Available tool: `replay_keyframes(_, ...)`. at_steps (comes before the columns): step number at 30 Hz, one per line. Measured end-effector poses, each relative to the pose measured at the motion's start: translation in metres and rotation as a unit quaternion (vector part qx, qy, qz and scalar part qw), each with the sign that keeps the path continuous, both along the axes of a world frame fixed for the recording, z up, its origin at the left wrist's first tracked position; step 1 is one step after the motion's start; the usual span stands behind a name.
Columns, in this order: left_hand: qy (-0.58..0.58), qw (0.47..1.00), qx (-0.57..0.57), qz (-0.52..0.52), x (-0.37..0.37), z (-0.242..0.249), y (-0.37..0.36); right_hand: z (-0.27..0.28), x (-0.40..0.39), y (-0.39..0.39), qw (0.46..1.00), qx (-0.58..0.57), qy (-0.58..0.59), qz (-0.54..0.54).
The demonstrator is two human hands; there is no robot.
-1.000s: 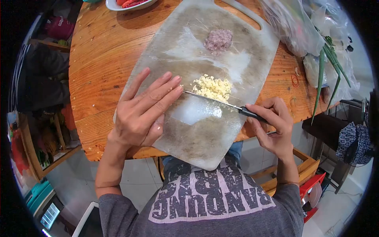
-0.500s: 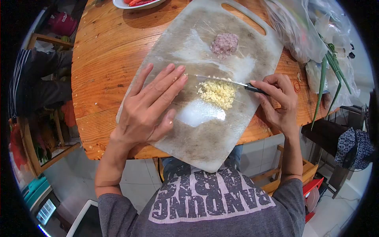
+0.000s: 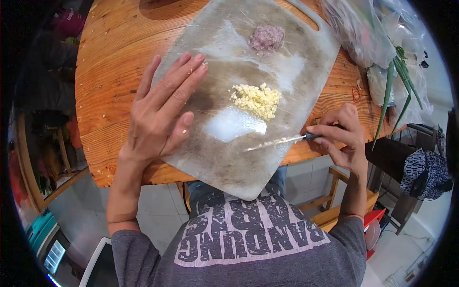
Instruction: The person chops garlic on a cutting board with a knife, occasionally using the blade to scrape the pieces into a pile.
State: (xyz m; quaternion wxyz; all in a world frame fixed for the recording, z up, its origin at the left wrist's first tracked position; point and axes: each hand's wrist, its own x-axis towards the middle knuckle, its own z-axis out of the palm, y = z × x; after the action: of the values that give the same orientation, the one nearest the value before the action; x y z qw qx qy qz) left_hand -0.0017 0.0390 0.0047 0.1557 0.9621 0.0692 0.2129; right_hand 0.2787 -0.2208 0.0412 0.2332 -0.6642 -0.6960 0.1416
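Note:
My right hand (image 3: 342,136) grips the black handle of a knife (image 3: 275,142), its blade stretched left over the near part of the cutting board (image 3: 224,167). Small pale bits cling along the blade. My left hand (image 3: 160,105) is open, fingers spread, over the board's left edge, with a few bits stuck to the fingertips and thumb. Between the hands lies a pile of minced garlic (image 3: 256,100), just above a white patch on the board. Farther up sits a mound of finely chopped shallot (image 3: 267,38).
The board rests on a wooden table (image 3: 112,115) and overhangs its near edge. Plastic bags (image 3: 358,33) and long green leaves (image 3: 404,79) occupy the right side. A red rubber band (image 3: 356,94) lies near them. A wooden stool (image 3: 334,196) stands below at right.
The knife has moved from the garlic's upper edge toward me, down to the near part of the board. My left hand has shifted slightly left and up. The view has shifted, losing the bowl at the top.

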Motion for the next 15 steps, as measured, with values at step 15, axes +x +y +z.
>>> replay_keyframes(15, -0.012, 0.999, 0.006, 0.033, 0.000, 0.001, -0.004, -0.009, 0.001, 0.043, 0.988, 0.105, 0.004, -0.110)
